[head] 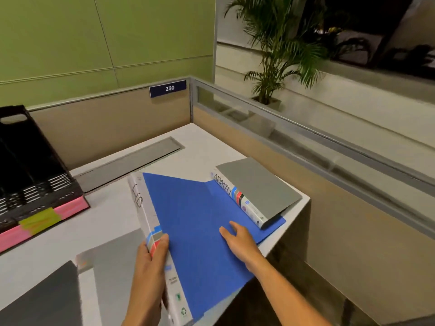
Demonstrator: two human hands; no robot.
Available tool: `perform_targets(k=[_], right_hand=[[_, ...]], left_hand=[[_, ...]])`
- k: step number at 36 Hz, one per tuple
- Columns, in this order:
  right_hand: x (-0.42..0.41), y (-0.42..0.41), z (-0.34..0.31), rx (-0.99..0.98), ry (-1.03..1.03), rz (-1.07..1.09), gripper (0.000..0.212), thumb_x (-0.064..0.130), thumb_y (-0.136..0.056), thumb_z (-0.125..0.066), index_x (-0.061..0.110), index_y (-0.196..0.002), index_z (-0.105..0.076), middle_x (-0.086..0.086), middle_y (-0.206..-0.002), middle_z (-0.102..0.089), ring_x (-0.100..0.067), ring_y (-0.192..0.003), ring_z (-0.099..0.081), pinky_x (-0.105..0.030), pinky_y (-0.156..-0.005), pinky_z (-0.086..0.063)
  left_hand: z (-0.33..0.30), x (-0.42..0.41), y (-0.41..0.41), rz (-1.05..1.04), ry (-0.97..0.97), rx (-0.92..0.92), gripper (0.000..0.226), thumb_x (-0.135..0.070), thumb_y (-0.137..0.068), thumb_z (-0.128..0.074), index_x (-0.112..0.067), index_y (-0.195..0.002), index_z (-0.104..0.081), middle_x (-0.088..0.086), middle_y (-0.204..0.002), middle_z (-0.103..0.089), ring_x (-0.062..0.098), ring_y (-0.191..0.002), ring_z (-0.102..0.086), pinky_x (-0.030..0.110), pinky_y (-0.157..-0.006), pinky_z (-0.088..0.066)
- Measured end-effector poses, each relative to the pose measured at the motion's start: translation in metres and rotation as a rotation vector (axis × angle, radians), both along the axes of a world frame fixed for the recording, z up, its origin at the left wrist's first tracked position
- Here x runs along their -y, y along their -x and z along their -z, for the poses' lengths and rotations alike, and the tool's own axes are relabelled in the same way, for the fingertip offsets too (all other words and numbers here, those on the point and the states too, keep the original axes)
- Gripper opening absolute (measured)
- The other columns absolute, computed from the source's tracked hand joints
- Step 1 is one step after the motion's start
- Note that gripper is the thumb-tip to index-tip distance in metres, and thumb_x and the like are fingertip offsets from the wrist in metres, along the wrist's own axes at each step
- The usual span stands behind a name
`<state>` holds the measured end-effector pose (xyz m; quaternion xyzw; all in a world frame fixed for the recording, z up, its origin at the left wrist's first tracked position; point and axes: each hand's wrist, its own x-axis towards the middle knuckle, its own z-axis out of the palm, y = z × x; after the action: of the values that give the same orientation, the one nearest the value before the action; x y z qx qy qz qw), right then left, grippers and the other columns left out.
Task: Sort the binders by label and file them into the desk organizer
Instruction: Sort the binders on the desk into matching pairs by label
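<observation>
Where the head view looks down on a white desk [113, 203], the left hand [150, 262] grips the spine of a blue binder [188, 227], thumb curled over the spine's coloured label, the binder tilted up on its spine edge with handwritten letters visible. The right hand [237, 241] rests on the blue cover with fingers straight and spread. A second blue folder [273, 227] lies flat beneath, and on it lies a grey binder [256, 184] whose spine reads ADMIN. A black desk organizer [30, 165] stands at far left, well apart, pink and yellow notes [40, 222] on its front edge
</observation>
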<state>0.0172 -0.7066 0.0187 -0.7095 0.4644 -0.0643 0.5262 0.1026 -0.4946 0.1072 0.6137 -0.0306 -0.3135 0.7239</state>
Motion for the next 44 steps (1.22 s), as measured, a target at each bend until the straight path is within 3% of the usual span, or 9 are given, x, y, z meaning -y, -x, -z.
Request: perform_targets(k=[2,7,14,18,21,25,34,40,44], right_hand=[[0.010,-0.006,0.006,-0.032,0.001,-0.001,0.073,0.060,-0.096,-0.051,0.027,-0.157,-0.030,0.006,-0.162,-0.030,-0.018,-0.148,-0.032,-0.036,-0.114,-0.033],[0.034,-0.011,0.019,-0.109,0.005,-0.022,0.073,0.059,-0.098,-0.047,0.024,-0.158,-0.026,0.005,-0.164,-0.027,-0.020,-0.148,-0.031,-0.037,-0.116,-0.031],[0.062,-0.024,0.030,-0.177,0.030,-0.120,0.069,0.055,-0.102,-0.042,0.022,-0.159,-0.024,0.003,-0.165,-0.025,-0.020,-0.150,-0.027,-0.041,-0.121,-0.028],[0.065,-0.037,0.037,-0.199,0.075,-0.231,0.066,0.048,-0.106,-0.037,0.015,-0.160,-0.018,-0.001,-0.169,-0.012,-0.021,-0.155,-0.013,-0.042,-0.124,-0.017],[0.066,-0.040,0.044,-0.225,0.125,-0.256,0.064,0.044,-0.108,-0.030,0.012,-0.161,-0.011,-0.004,-0.169,0.000,-0.021,-0.156,0.001,-0.041,-0.126,-0.007],[0.082,-0.038,0.052,-0.250,0.175,-0.295,0.063,0.040,-0.110,-0.028,0.010,-0.161,-0.008,-0.008,-0.169,0.005,-0.024,-0.155,0.008,-0.042,-0.126,-0.001],[0.117,-0.037,0.065,-0.239,0.281,-0.357,0.061,0.009,-0.106,-0.034,0.009,-0.160,-0.004,-0.009,-0.169,0.004,-0.022,-0.155,0.007,-0.039,-0.125,0.003],[0.125,-0.030,0.068,-0.155,0.260,-0.378,0.064,0.003,-0.104,-0.036,0.018,-0.161,-0.011,0.001,-0.169,0.003,-0.023,-0.155,0.006,-0.038,-0.126,-0.009],[0.129,-0.027,0.068,-0.100,0.278,-0.378,0.059,0.005,-0.105,-0.037,0.021,-0.159,-0.021,0.005,-0.169,-0.007,-0.019,-0.155,-0.001,-0.037,-0.125,-0.016]], left_hand=[[0.003,0.014,-0.009,0.033,0.008,-0.042,0.038,-0.040,-0.101,-0.053,-0.022,-0.134,-0.053,0.015,-0.115,-0.073,0.039,-0.096,-0.073,0.057,-0.083,-0.059],[0.018,0.042,-0.021,0.033,-0.003,-0.115,0.036,-0.044,-0.101,-0.052,-0.028,-0.133,-0.053,0.010,-0.113,-0.075,0.035,-0.091,-0.076,0.039,-0.062,-0.061],[0.043,0.070,-0.025,0.042,-0.068,-0.130,0.038,-0.052,-0.100,-0.047,-0.030,-0.131,-0.052,0.007,-0.111,-0.075,0.033,-0.091,-0.076,0.051,-0.078,-0.062],[0.051,0.088,-0.023,0.024,-0.065,-0.128,0.039,-0.045,-0.102,-0.048,-0.023,-0.134,-0.050,0.008,-0.116,-0.074,0.031,-0.095,-0.075,0.042,-0.071,-0.063],[0.059,0.101,-0.023,-0.003,-0.083,-0.132,0.043,-0.046,-0.101,-0.049,-0.021,-0.136,-0.049,0.012,-0.118,-0.072,0.035,-0.097,-0.074,0.056,-0.083,-0.060],[0.078,0.117,-0.025,-0.033,-0.101,-0.151,0.045,-0.051,-0.099,-0.052,-0.023,-0.133,-0.049,0.013,-0.112,-0.074,0.039,-0.093,-0.074,0.062,-0.081,-0.059],[0.116,0.157,-0.009,-0.090,-0.133,-0.171,0.035,-0.057,-0.098,-0.049,-0.033,-0.124,-0.049,0.005,-0.107,-0.076,0.032,-0.092,-0.076,0.050,-0.074,-0.062],[0.121,0.175,-0.009,-0.080,-0.115,-0.160,0.038,-0.057,-0.098,-0.049,-0.032,-0.126,-0.051,0.002,-0.113,-0.075,0.029,-0.098,-0.075,0.049,-0.079,-0.062],[0.117,0.190,-0.007,-0.071,-0.057,-0.195,0.034,-0.048,-0.098,-0.056,-0.033,-0.128,-0.051,0.005,-0.120,-0.073,0.033,-0.104,-0.072,0.057,-0.090,-0.057]])
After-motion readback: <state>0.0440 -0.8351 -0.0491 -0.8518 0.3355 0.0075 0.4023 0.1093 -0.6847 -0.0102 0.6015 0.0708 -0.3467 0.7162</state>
